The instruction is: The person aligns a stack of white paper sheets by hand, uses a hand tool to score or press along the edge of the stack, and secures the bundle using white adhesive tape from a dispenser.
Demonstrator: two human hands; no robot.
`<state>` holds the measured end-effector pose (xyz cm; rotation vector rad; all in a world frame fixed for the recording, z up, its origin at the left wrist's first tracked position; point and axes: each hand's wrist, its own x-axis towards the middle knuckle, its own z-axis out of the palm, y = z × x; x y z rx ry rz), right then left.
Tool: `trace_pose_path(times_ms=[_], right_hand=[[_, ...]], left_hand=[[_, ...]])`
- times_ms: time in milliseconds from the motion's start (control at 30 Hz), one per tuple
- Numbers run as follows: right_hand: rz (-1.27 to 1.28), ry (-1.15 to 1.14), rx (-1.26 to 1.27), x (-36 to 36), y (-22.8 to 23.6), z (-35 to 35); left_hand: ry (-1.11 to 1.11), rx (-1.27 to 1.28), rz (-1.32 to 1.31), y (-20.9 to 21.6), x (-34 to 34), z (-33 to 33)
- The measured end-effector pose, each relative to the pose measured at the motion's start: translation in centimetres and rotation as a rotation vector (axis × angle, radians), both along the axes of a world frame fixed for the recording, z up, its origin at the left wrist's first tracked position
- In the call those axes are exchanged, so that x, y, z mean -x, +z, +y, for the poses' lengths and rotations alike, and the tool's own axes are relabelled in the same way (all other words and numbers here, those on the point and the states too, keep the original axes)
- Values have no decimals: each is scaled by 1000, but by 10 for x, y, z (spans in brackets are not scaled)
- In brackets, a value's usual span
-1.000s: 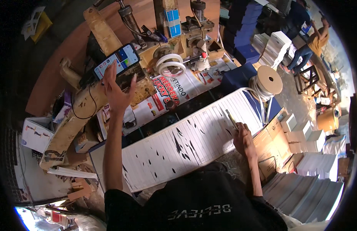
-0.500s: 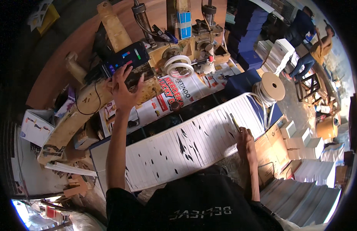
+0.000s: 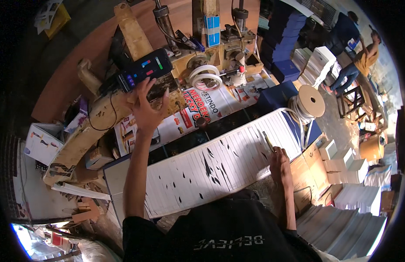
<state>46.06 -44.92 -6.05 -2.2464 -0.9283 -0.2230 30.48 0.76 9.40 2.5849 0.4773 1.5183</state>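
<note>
My left hand (image 3: 148, 109) has its fingers apart, with the fingertips close to the lower edge of a lit black smartphone (image 3: 147, 69); whether they touch it I cannot tell. My right hand (image 3: 281, 166) is closed around a slim, pale stick-like tool (image 3: 268, 142), whose far end points away over a long white row (image 3: 198, 168) of what look like book spines or page edges. Thin lines cross this row, and dark pointed gaps or marks show in its middle. A spool of white ribbon (image 3: 311, 101) stands by the row's right end, its ribbon hanging loose.
Behind the row lie a printed banner sheet (image 3: 185, 120), rolls of white tape (image 3: 206, 79) and a metal machine (image 3: 239, 37). A wooden arm (image 3: 95, 118) curves at left. Grey paper stacks (image 3: 342, 231) and a cardboard box (image 3: 309, 170) stand at right. Two people are at the far right.
The whole view has shifted slightly right and down. My left fingers have drawn back a little from the phone screen, whose coloured blocks have changed. My right hand keeps hold of the tool.
</note>
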Motion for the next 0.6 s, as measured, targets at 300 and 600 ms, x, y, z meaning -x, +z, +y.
trace_pose_path(times_ms=[300, 600], right_hand=[[561, -137, -123, 7, 67, 3], [427, -246, -98, -75, 119, -32]], left_hand=[[-384, 114, 78, -18, -14, -76], [-558, 534, 401, -43, -84, -172]])
